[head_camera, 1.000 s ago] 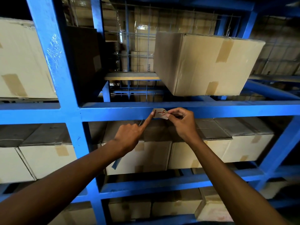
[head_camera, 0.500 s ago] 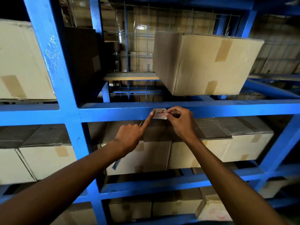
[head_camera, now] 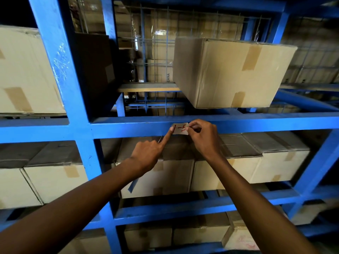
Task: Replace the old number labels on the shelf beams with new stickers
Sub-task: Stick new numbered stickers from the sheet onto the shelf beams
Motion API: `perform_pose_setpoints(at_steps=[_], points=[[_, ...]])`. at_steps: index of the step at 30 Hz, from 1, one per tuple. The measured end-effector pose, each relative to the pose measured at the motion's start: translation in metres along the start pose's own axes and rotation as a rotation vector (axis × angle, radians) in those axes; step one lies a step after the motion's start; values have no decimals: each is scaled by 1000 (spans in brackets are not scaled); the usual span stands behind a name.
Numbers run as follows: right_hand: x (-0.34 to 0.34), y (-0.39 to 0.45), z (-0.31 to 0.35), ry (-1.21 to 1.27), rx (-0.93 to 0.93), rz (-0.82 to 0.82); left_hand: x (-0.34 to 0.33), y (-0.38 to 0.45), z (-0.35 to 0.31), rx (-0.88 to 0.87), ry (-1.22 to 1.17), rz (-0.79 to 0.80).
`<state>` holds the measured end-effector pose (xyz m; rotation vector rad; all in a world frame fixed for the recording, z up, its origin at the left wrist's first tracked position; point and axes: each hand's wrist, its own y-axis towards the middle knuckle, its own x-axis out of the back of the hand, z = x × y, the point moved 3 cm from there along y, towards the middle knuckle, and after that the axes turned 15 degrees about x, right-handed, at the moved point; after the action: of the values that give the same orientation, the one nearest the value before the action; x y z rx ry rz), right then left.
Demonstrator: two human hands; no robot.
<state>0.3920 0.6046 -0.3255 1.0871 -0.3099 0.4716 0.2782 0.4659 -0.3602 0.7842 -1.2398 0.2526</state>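
Head view, label: a small pale label (head_camera: 180, 128) with red handwritten marks lies on the front face of the blue shelf beam (head_camera: 128, 127), about midway along the visible span, below a large cardboard box (head_camera: 227, 72).
Head view, left hand: the left hand (head_camera: 148, 153) is mostly curled, with only the index finger stretched out; its tip presses on the label's left edge. It grasps nothing.
Head view, right hand: the right hand (head_camera: 203, 138) has its thumb and fingers nipped together at the label's right edge, apparently pinching that edge or a corner of it. I cannot tell whether the edge is lifted off the beam.
Head view, old or new: I cannot tell from here whether this label is coming off or going on.
Head view, surroundings: taped cartons (head_camera: 275, 162) fill the shelf just under the beam, clear of both hands.
How it will handle: it looks thin, nearly weightless and floppy, likely to tear or curl and stick to itself if pulled carelessly.
Where to take hold: I judge a corner or short edge is best, pinched between fingertip and thumb, with the other finger steadying the far end.
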Motion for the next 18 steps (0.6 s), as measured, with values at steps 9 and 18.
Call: perform_pose_setpoints(at_steps=[9, 18], points=[[21, 2, -15, -9, -56, 27, 10, 3, -3, -74, 6, -75], [11, 14, 1, -115, 58, 149, 13, 3, 1, -59, 11, -62]])
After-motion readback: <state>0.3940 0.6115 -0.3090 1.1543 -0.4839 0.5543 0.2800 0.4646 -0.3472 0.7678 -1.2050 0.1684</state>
